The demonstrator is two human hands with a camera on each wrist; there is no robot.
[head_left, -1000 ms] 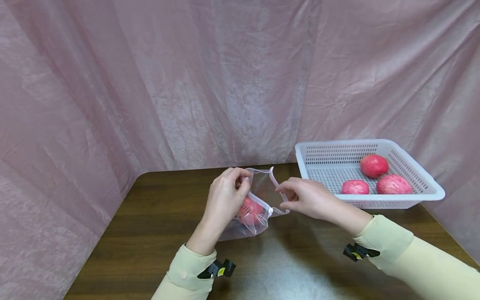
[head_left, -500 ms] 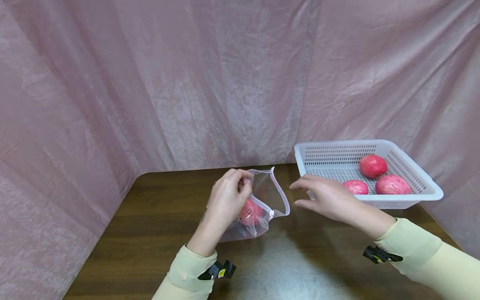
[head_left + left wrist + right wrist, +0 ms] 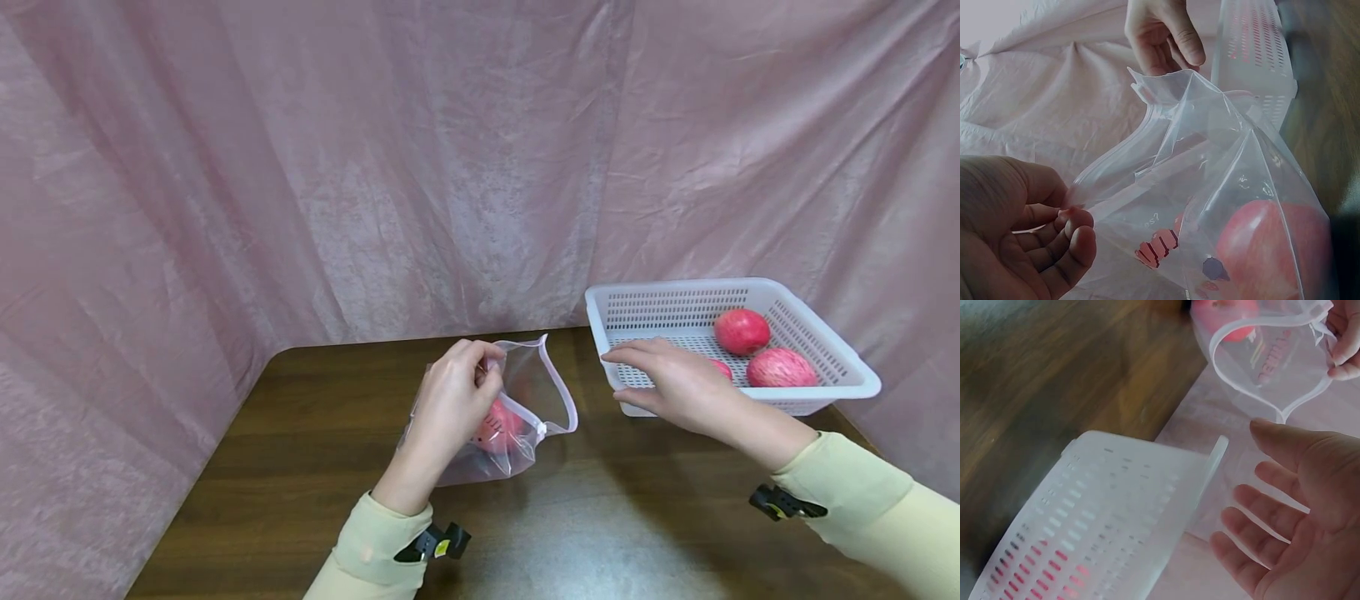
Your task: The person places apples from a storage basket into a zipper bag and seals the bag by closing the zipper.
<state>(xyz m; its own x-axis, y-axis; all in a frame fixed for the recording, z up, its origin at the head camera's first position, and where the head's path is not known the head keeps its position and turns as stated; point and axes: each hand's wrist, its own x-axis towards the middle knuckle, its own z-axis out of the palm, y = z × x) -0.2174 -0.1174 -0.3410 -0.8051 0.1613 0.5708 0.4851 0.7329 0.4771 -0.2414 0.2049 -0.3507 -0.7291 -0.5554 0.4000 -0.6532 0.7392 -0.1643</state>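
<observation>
My left hand (image 3: 452,398) pinches the rim of a clear zip bag (image 3: 1166,181) between thumb and fingers. The bag's mouth gapes toward the right, and its white zip edge (image 3: 1254,324) stands apart in the right wrist view. Inside the bag lies a red apple (image 3: 1266,244), partly behind printed lettering. My right hand (image 3: 671,385) hovers at the left end of the white basket (image 3: 840,367), thumb and fingers spread, holding nothing. Two apples show well in the basket, one at the back (image 3: 742,332) and one in front (image 3: 782,367); my hand mostly hides another apple (image 3: 722,368).
A dark wooden table (image 3: 315,467) lies under everything. Pink cloth (image 3: 450,167) hangs behind it and along its sides. The basket's perforated walls rise at the table's back right.
My right hand has let go of the bag's rim and moved right to the basket, its fingers spreading. The left hand still holds the bag in about the same place.
</observation>
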